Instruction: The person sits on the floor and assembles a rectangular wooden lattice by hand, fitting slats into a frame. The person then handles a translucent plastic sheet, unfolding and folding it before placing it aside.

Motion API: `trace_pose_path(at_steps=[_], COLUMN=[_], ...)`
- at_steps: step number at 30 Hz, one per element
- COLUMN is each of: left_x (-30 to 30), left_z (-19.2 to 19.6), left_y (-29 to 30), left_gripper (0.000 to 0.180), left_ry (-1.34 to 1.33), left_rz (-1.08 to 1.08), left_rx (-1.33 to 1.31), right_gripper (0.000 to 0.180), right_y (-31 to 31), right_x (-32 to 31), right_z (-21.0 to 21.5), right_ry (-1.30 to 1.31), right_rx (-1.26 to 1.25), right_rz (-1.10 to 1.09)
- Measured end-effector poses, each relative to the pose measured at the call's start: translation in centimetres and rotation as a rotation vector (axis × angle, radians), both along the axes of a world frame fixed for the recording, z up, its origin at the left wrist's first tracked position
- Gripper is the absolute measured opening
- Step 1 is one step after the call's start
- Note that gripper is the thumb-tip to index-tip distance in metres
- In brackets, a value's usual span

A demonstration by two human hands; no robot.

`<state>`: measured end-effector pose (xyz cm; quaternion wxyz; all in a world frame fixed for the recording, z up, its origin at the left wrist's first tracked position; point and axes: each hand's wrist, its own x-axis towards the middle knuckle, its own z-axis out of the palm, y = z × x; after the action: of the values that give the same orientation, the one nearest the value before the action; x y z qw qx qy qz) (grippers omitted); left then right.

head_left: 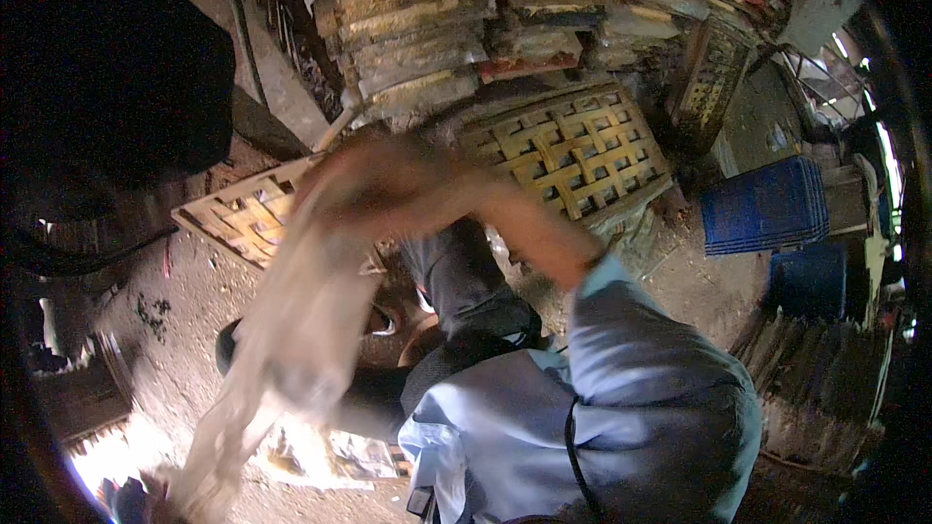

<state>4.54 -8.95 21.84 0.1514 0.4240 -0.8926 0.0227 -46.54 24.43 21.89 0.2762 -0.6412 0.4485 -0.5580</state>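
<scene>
My right hand (388,189), smeared by motion, reaches left across the middle from a light blue sleeve (650,359). Its fingers seem closed on the upper end of a long, pale beige sheet (311,301), limp like cloth or thin plastic; blur hides which. The sheet trails down to the lower left edge. I cannot make out my left hand anywhere. Close behind my right hand lies a panel of woven wooden strips (582,150). Another woven panel (228,213) sits to the left, partly covered by the hand and sheet.
Stacked, pale-edged layers (408,19) fill the far side. Blue plastic crates (762,204) stand at the right, above a stack of thin slats (815,398). My dark-clad leg (466,281) is below the hand. A large dark shape (107,68) blocks the upper left.
</scene>
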Motion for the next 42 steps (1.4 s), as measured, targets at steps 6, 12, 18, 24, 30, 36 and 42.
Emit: trace_pose_path(at_steps=[6,12,18,24,30,36,42], left_x=[-25.2,-44.8,-53.1,-52.7,-47.5,-44.2,-51.1], left_z=[9.2,10.3,7.7,8.6,2.0,-2.5,-6.3], left_y=[11.4,15.0,22.3,23.9,29.4,32.6,31.5], left_gripper=[0.030,0.021,0.017,0.013,0.016,0.014,0.016], left_ry=[0.380,0.435,0.822,0.936,0.394,0.243,0.101], left_rz=[-0.781,-1.050,-1.124,-1.093,-1.300,-1.305,-1.024], left_rx=[0.268,0.340,0.345,0.404,0.825,1.577,1.464], right_gripper=[0.036,0.045,0.044,0.045,0.041,0.041,0.041], right_y=[23.6,36.9,48.3,52.9,69.6,70.2,68.9], right_x=[-13.2,-18.2,-18.0,-17.3,-10.9,-10.3,-22.0], right_z=[5.9,10.0,12.8,6.0,-6.2,-8.4,-12.0], right_ry=[0.274,0.239,0.284,0.213,-0.410,-0.207,0.205], right_rx=[0.224,0.413,0.358,0.224,-0.077,0.221,0.422], right_rz=[-1.294,-1.755,-1.624,-1.973,-1.565,-1.899,-1.940])
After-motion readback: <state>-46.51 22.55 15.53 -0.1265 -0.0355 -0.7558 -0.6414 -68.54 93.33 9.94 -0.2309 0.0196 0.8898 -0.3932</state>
